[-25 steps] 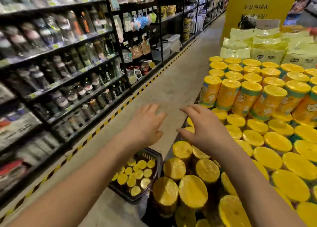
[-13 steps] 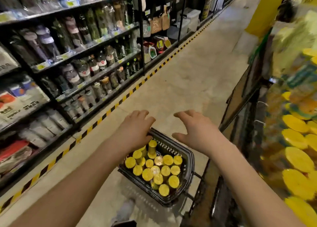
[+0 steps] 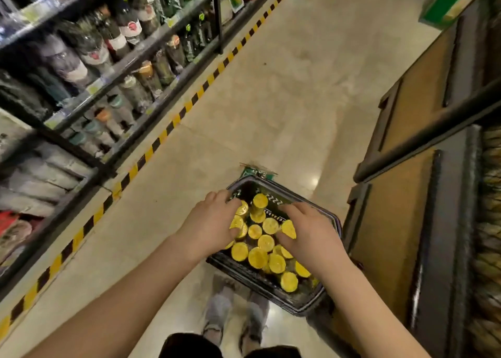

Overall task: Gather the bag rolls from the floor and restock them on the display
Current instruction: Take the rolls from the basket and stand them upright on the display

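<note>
Gathering: left hand [image 3: 208, 222] and right hand [image 3: 307, 229] are laid, fingers spread, on bag rolls [image 3: 257, 257] in the basket [image 3: 295, 306]; gripping is needed next.

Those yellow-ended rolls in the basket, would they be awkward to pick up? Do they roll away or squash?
Probably light: many bag rolls fit in one basket. They are slim cylinders, so one laid on its side would likely roll; packed upright they prop each other. The wrapping looks glossy, so perhaps a bit slippery.
</note>
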A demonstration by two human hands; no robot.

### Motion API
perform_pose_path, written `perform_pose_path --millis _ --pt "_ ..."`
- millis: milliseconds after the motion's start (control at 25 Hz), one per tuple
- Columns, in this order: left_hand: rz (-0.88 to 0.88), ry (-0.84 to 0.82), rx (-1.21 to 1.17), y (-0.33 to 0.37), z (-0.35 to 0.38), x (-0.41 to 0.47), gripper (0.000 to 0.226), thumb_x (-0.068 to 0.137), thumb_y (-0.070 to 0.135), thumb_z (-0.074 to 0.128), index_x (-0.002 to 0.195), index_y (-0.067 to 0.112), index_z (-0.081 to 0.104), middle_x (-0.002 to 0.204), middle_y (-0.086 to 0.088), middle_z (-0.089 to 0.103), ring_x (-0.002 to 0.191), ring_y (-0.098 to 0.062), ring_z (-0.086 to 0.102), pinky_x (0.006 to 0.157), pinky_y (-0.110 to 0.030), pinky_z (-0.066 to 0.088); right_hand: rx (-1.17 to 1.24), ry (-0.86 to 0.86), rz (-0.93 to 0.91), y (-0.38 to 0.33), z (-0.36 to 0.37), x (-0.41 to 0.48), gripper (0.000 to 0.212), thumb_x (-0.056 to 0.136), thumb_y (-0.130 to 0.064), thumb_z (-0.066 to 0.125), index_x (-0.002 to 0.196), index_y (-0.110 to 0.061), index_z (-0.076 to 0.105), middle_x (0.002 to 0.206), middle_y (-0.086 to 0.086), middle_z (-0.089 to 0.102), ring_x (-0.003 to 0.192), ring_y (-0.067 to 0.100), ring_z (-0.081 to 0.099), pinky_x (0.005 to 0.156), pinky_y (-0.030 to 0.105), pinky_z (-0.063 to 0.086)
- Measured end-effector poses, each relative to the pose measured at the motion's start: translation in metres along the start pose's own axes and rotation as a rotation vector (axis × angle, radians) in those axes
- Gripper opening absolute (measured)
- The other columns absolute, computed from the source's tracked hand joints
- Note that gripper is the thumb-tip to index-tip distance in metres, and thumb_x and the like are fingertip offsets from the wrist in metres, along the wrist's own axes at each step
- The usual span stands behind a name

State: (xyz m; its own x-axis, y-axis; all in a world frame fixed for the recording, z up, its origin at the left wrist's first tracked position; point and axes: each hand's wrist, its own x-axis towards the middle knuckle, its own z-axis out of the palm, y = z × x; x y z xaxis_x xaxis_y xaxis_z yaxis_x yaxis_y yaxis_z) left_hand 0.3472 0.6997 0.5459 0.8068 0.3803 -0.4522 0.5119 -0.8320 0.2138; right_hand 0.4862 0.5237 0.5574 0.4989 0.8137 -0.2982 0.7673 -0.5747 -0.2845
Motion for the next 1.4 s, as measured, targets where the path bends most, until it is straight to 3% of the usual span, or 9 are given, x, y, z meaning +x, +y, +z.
perform_pose_path --millis 200,400,600,840,960,1080,1200,1400 --pt "-0.134 -0.034 -0.123 -0.034 0.128 0.088 0.062 0.092 0.047 0.061 0.145 0.024 0.040 0.146 -0.003 0.035 0.134 -0.026 0.036 0.103 -0.040 0.043 0.075 -0.011 -0.013 0.045 0.136 0.087 0.058 0.088 -0.035 0.070 0.141 -0.022 0.052 0.138 0.004 0.055 0.120 0.028 0.057 0.092 0.041 0.052" --pt "-0.216 0.004 -0.113 -0.065 0.274 0.173 0.064 0.088 0.047 0.067 0.140 0.020 0.041 0.139 -0.007 0.038 0.126 -0.028 0.041 0.090 -0.042 0.047 0.143 -0.019 -0.045 0.090 0.289 0.152 0.058 0.086 -0.024 0.075 0.139 -0.018 0.053 0.138 0.006 0.055 0.112 0.032 0.060 0.082 0.045 0.054" --pt "-0.279 -0.031 -0.093 -0.076 0.348 0.222 0.072 0.082 0.049 0.074 0.136 0.017 0.038 0.133 -0.010 0.045 0.122 -0.031 0.047 0.082 -0.042 0.046 0.181 0.004 -0.046 0.103 0.346 0.190 0.056 0.088 -0.022 0.073 0.140 -0.021 0.052 0.138 0.003 0.052 0.114 0.028 0.057 0.083 0.039 0.051" --pt "-0.344 0.001 -0.184 -0.075 0.362 0.243 0.073 0.081 0.027 0.077 0.136 0.017 0.031 0.133 -0.007 0.044 0.119 -0.028 0.052 0.071 -0.034 0.036 0.089 -0.038 -0.150 0.104 0.362 0.236 0.069 0.086 -0.011 0.071 0.148 -0.022 0.044 0.144 0.002 0.048 0.117 0.029 0.057 0.083 0.038 0.051" --pt "-0.320 0.051 -0.224 -0.080 0.352 0.232 0.073 0.081 0.034 0.077 0.137 0.022 0.031 0.133 -0.002 0.042 0.120 -0.024 0.050 0.071 -0.032 0.036 -0.007 -0.113 -0.219 0.096 0.374 0.267 0.082 0.085 -0.004 0.071 0.155 -0.025 0.032 0.153 0.000 0.037 0.110 0.029 0.062 0.067 0.035 0.051" --pt "-0.300 0.117 -0.236 -0.080 0.339 0.218 0.072 0.084 0.040 0.074 0.138 0.025 0.029 0.133 0.001 0.040 0.119 -0.022 0.048 0.070 -0.031 0.037 -0.127 -0.177 -0.248 0.091 0.393 0.291 0.093 0.083 -0.003 0.073 0.159 -0.024 0.023 0.151 0.003 0.039 0.097 0.032 0.066 0.058 0.033 0.047" --pt "-0.275 0.163 -0.256 -0.082 0.328 0.208 0.072 0.085 0.040 0.073 0.141 0.026 0.030 0.135 0.001 0.040 0.120 -0.021 0.047 0.072 -0.031 0.041 -0.185 -0.179 -0.270 0.092 0.398 0.294 0.083 0.081 -0.010 0.078 0.153 -0.017 0.035 0.136 0.009 0.048 0.086 0.035 0.065 0.056 0.034 0.048" --pt "-0.221 0.220 -0.360 -0.082 0.283 0.181 0.075 0.082 0.043 0.075 0.143 0.035 0.032 0.140 0.008 0.038 0.125 -0.015 0.043 0.078 -0.028 0.037 0.062 -0.110 -0.161 0.103 0.327 0.251 0.079 0.074 -0.041 0.083 0.141 -0.029 0.045 0.134 -0.003 0.048 0.108 0.023 0.059 0.072 0.033 0.046"
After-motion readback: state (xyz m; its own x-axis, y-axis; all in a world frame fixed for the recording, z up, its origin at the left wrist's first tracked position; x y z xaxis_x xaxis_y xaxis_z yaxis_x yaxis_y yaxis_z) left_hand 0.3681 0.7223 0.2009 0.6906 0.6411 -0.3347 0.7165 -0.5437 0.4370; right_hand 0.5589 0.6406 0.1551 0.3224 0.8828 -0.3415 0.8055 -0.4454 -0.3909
